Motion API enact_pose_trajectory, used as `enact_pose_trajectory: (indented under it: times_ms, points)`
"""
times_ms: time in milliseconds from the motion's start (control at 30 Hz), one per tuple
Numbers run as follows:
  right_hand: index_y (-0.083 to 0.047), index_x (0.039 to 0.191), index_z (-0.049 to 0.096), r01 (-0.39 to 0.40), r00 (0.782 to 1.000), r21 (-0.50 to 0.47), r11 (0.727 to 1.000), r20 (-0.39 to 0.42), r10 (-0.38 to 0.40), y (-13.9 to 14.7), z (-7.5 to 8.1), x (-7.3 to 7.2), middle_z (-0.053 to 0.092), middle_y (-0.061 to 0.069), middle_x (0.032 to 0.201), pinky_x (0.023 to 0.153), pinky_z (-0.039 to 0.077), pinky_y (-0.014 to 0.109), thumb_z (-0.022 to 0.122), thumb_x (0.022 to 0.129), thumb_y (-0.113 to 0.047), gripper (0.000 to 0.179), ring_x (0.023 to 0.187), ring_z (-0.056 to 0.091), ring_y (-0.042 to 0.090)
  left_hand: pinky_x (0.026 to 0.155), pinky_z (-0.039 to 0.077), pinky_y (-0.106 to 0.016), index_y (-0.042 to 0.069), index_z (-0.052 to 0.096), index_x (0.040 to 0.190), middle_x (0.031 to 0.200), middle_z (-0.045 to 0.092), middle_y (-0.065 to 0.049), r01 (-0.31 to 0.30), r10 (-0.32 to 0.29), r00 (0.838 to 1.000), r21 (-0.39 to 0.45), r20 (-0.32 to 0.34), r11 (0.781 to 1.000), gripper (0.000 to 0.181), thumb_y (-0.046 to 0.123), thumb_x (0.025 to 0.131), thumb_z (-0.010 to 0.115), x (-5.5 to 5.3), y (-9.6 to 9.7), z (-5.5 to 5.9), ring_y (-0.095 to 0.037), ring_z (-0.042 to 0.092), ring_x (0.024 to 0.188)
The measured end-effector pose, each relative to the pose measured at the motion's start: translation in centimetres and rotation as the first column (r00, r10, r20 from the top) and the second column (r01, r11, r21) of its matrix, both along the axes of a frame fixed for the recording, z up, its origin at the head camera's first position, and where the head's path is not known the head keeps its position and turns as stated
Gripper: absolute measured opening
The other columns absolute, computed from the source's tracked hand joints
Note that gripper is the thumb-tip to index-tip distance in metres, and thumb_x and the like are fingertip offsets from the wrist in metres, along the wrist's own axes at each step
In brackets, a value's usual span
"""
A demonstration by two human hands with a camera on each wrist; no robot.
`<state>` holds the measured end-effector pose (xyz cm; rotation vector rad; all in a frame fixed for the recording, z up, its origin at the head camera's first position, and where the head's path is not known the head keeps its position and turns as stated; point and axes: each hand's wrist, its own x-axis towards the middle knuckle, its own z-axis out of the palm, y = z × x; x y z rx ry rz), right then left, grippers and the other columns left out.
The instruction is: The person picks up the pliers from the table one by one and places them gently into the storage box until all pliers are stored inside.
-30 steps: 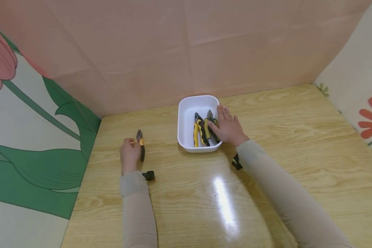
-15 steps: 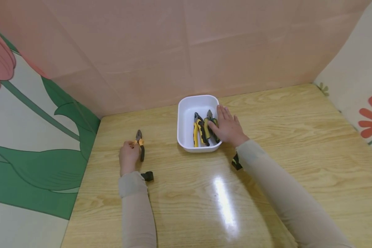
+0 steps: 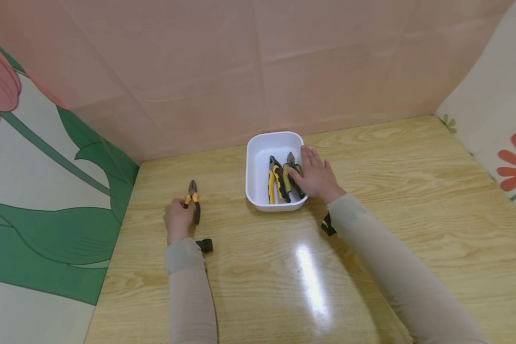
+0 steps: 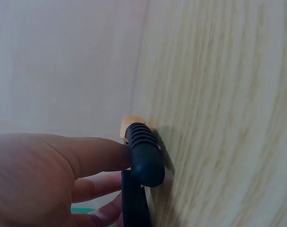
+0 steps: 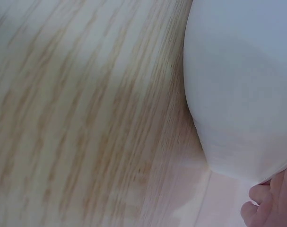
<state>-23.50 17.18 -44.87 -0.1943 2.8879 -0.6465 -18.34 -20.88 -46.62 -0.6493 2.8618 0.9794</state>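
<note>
My left hand (image 3: 178, 220) pinches one black handle of combination pliers (image 3: 192, 188) with orange-and-black grips, lying on the left of the table. In the left wrist view the thumb presses the ribbed black handle (image 4: 144, 153), with fingers behind the other handle. My right hand (image 3: 319, 179) holds the right rim of a white plastic tub (image 3: 258, 206), thumb inside and fingers along its outer side. Inside the tub lie yellow-and-black pliers (image 3: 272, 184) and green-and-black pliers (image 3: 287, 179), the latter partly covered by the thumb. The right wrist view shows the tub's outer wall (image 5: 242, 85).
The wood-grain table (image 3: 258, 277) runs back to a pink sheet (image 3: 198, 71) right behind the tub. Flower-patterned panels (image 3: 47, 239) border the left and right sides. Small black wrist devices (image 3: 205, 245) sit by both cuffs.
My left hand has slid slightly down and left, from the orange part of the pliers toward the black handle end. The right hand, tub and pliers within it look unmoved.
</note>
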Motion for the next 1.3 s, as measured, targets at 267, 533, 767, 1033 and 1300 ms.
enact_pose_trajectory:
  times_ms: [267,533,767,1033,1300]
  points:
    - [-0.003,0.16,-0.01,-0.01,1.0,0.004,1.0,-0.005,0.01,0.14,-0.02,0.01,-0.007,0.018,0.169,0.122,0.0,0.064,0.029,0.107,-0.056,0.085,0.155,-0.008,0.036,0.1,0.043,-0.058,-0.003,0.053,0.136,0.127,0.052,-0.031,-0.011,0.012,0.999,-0.009,0.039,1.0,0.042,0.018,0.1,0.059,-0.17,0.26,-0.1,-0.05,0.048,0.12]
    - [-0.002,0.16,-0.01,-0.017,1.0,0.004,1.0,-0.008,0.017,0.1,-0.03,0.02,-0.006,0.019,0.169,0.122,0.001,0.064,0.029,0.107,-0.055,0.085,0.155,-0.007,0.036,0.099,0.045,-0.057,-0.002,0.052,0.135,0.127,0.051,-0.031,-0.026,0.026,0.998,0.004,0.06,1.0,0.037,0.012,0.101,0.056,-0.25,0.22,-0.15,-0.051,0.048,0.12]
    - [-0.003,0.16,-0.011,-0.014,1.0,-0.002,1.0,0.002,0.014,0.1,0.01,-0.02,-0.007,0.018,0.169,0.122,0.0,0.064,0.029,0.107,-0.056,0.085,0.155,-0.009,0.036,0.098,0.046,-0.057,-0.002,0.051,0.136,0.128,0.05,-0.032,-0.016,0.016,0.998,-0.004,0.064,1.0,0.035,0.006,0.102,0.05,-0.34,0.28,-0.03,-0.05,0.049,0.118]
    - [-0.004,0.16,-0.012,-0.018,1.0,0.0,1.0,0.004,0.018,0.07,-0.03,-0.15,-0.008,0.018,0.169,0.122,0.0,0.064,0.029,0.107,-0.056,0.085,0.155,-0.009,0.035,0.096,0.049,-0.056,-0.005,0.053,0.135,0.127,0.055,-0.032,-0.016,0.019,0.998,-0.035,0.065,0.999,0.035,0.003,0.101,0.046,-0.3,0.38,0.01,-0.051,0.054,0.116]
    - [-0.004,0.16,-0.011,-0.011,1.0,-0.005,1.0,0.002,0.011,0.14,-0.11,-0.08,-0.007,0.017,0.169,0.122,0.0,0.064,0.03,0.107,-0.055,0.085,0.155,-0.007,0.036,0.095,0.049,-0.057,-0.01,0.053,0.13,0.121,0.057,-0.034,-0.005,0.011,0.998,-0.085,0.069,0.996,0.033,0.002,0.1,0.047,-0.24,0.8,0.12,-0.052,0.054,0.113]
